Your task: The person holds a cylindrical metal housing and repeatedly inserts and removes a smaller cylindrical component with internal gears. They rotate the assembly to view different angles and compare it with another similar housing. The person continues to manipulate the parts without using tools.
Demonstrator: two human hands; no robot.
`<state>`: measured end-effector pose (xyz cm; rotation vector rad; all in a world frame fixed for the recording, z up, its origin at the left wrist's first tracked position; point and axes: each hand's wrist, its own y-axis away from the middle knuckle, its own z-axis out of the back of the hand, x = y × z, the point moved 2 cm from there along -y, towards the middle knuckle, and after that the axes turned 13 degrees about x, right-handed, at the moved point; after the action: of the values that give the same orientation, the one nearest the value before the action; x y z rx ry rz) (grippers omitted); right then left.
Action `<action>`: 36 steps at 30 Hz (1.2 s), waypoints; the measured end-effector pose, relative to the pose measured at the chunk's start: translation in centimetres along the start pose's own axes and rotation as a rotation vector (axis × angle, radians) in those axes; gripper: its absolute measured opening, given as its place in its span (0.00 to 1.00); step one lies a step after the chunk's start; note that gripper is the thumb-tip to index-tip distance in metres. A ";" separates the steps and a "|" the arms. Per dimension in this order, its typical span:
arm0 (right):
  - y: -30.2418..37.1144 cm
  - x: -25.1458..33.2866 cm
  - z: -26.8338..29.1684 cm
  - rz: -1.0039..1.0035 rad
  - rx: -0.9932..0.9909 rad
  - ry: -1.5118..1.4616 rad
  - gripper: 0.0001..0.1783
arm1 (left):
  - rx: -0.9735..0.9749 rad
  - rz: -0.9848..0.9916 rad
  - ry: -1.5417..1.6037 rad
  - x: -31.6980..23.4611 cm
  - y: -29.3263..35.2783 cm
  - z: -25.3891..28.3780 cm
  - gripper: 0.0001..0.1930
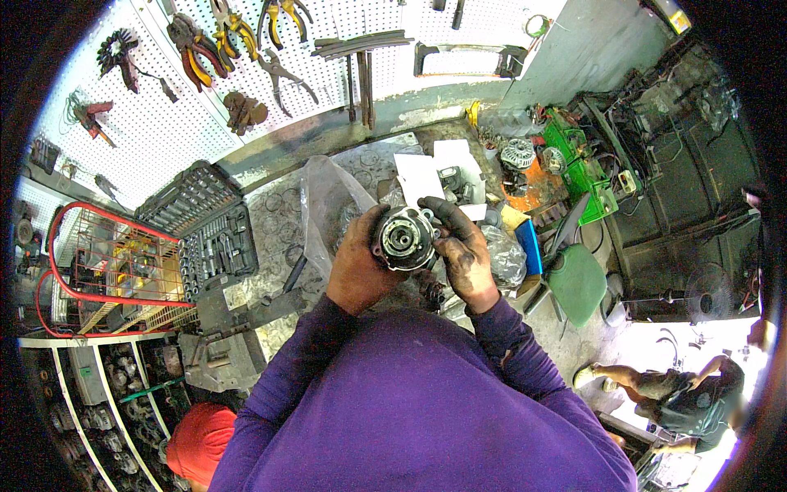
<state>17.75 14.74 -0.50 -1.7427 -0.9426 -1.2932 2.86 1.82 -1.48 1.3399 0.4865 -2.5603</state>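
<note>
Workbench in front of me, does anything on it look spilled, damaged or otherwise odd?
Yes, the workbench top looks stained: dark rings and smudges mark its pale surface beside the clear plastic bag. I can't tell whether they are wet or dry, or whether the round metal part you're holding is damaged.

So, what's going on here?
A person in a purple top is holding a round metal part above a workbench. The left hand cups one side, and the right hand has its fingers on the other. Beyond it sits an open white box; an open tool case lies to the left.
</note>
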 end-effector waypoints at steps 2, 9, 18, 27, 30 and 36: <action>0.0 -0.3 0.1 -0.017 -0.006 -0.017 0.33 | 0.005 0.011 0.034 0.0 0.0 0.0 0.51; 0.0 -0.5 0.1 0.014 -0.011 0.021 0.31 | 0.024 0.039 0.031 0.0 0.0 0.0 0.51; -0.1 0.3 -0.3 -0.020 0.001 0.049 0.33 | 0.024 0.057 0.055 -0.1 0.1 0.0 0.51; -0.2 0.8 -0.8 0.009 0.009 0.029 0.35 | 0.027 0.070 0.005 -0.7 0.1 0.3 0.49; -0.1 0.8 -1.0 0.019 -0.009 0.081 0.36 | 0.024 0.057 0.013 -0.8 0.2 0.5 0.49; -0.2 0.1 -0.5 0.005 -0.008 0.098 0.37 | 0.030 0.064 0.003 -0.8 0.2 0.5 0.49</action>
<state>17.35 14.39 -0.27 -1.6704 -0.8781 -1.3681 3.00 1.46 -0.62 1.3470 0.4006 -2.5239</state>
